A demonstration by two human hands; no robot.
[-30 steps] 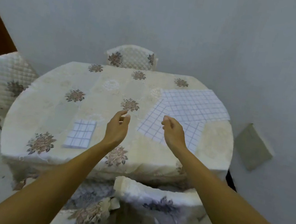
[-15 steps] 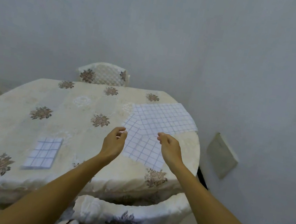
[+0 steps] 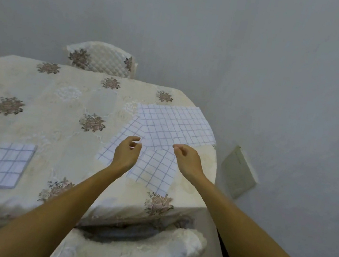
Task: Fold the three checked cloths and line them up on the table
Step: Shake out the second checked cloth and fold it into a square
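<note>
Where L/R fingers point(image 3: 134, 138) hover, unfolded cloth point(image 3: 155, 167) lies beneath.

On my feed I see only two bare limbs: the bare left hand point(image 3: 126, 155) on a slim wrist with its long, uncovered left forearm point(image 3: 58, 206), and the bare right hand point(image 3: 188, 162) with its equally uncovered right forearm point(image 3: 248, 227). Both run unclothed from fingertips to the frame's lower edge. The nails are too small for me to make out.
</note>
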